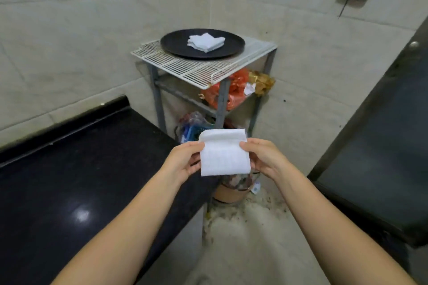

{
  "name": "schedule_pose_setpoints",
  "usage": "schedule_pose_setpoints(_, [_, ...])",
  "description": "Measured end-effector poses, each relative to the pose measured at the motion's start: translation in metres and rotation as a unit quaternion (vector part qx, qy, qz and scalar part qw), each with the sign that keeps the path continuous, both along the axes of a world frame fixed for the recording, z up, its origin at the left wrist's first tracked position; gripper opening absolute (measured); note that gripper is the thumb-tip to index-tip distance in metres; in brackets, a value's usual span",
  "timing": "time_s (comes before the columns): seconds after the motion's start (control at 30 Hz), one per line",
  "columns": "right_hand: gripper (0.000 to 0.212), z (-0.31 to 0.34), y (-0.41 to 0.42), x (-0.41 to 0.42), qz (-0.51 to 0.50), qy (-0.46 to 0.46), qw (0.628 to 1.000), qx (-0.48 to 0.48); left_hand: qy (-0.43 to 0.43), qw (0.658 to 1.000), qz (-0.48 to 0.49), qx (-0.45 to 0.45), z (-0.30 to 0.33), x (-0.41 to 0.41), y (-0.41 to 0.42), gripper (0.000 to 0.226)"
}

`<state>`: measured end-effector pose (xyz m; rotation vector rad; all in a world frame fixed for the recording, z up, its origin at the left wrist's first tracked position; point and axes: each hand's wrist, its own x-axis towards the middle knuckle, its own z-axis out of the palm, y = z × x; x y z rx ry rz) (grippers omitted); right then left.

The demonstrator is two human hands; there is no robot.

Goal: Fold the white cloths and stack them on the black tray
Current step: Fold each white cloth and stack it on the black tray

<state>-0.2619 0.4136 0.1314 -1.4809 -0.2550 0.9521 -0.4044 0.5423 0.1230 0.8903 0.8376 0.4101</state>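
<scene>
Tiled walls meet in a corner ahead of me, and a metal stand (222,99) sits in that corner with a white wire rack (203,69) laid across its top. On the rack rests the black tray (176,45), round and shallow, with a small stack of folded cloths (206,42) lying near its middle. Lower shelves of the stand hold orange bags (234,90) and other wrapped clutter, too jumbled for me to sort out. A black counter (69,180) runs along my left side, and a dark door (382,157) stands at my right. Near the floor below the stand I see a tan pot (229,194). Close in front of me, well short of the tray and lower than it, I hold a white cloth (224,155) in the air between both hands. My left hand (183,162) pinches the cloth's left edge, thumb on the near face and fingers curled behind. My right hand (264,157) pinches the right edge the same way. The cloth's top edge is rolled over toward me, so it hangs as a doubled rectangle.
</scene>
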Motion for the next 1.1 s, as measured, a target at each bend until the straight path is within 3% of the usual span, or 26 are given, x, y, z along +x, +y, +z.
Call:
schedule_pose_setpoints(0.23, [0.011, 0.062, 0.101, 0.125, 0.057, -0.076, 0.994, 0.062, -0.048, 0.993, 0.026, 0.103, 0.072, 0.107, 0.088, 0.014])
schedule_pose_setpoints(0.37, [0.012, 0.113, 0.171, 0.192, 0.113, -0.171, 0.973, 0.102, -0.068, 0.974, 0.088, 0.198, 0.11, 0.16, 0.144, 0.019])
schedule_pose_setpoints(0.53, [0.009, 0.145, 0.278, 0.282, 0.2, -0.238, 0.945, 0.102, -0.07, 0.962, 0.172, 0.201, 0.133, 0.239, 0.214, 0.003])
schedule_pose_setpoints(0.8, [0.01, 0.143, 0.414, 0.363, 0.321, -0.32, 0.891, 0.033, 0.039, 0.94, 0.269, 0.205, 0.13, 0.318, 0.299, 0.024])
schedule_pose_setpoints(0.9, [0.009, 0.125, 0.434, 0.375, 0.356, -0.35, 0.866, 0.003, 0.096, 0.936, 0.268, 0.208, 0.118, 0.328, 0.311, 0.025])
schedule_pose_setpoints(1.0, [0.023, 0.115, 0.446, 0.385, 0.36, -0.378, 0.853, -0.009, 0.135, 0.936, 0.254, 0.205, 0.106, 0.333, 0.317, 0.024])
schedule_pose_setpoints(1.1, [0.014, 0.109, 0.45, 0.389, 0.369, -0.396, 0.84, -0.02, 0.156, 0.932, 0.257, 0.204, 0.098, 0.337, 0.318, 0.024])
